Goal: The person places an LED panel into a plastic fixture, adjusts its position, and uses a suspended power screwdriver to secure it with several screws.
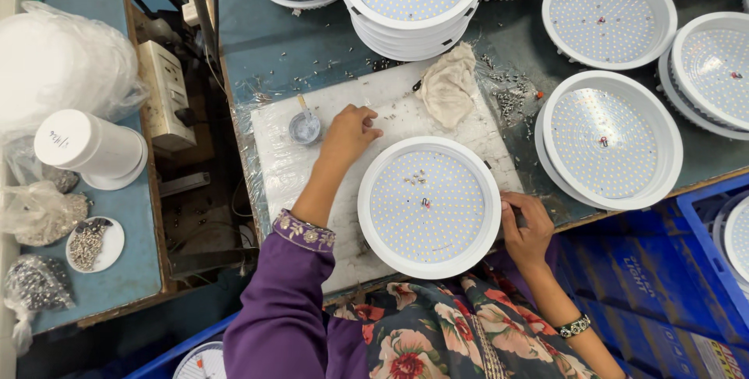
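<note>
round white lamp panel [428, 207] at centre of the frame, flat on a white board [281, 156] on the bench [265, 43], face up, dotted with rows of tiny yellow chips, a few loose screws and a small red-and-black wire near its middle. left hand [349, 135] just above the panel's upper left rim, fingers curled and pinched together at the tips over small screws [388, 117] on the board; cannot tell whether anything is caught in the grip. right hand [527, 227] at the panel's right rim, fingers bent and pressed to the edge, steadying it. small blue pot [305, 127] left of the left hand, crumpled rag [449, 86] up and right of it. more panels [610, 139] close by on the right, a stack [413, 0] at the top of the frame. little open room: board edge near the panel's lower rim, blue crate [702, 207] at lower right.
</note>
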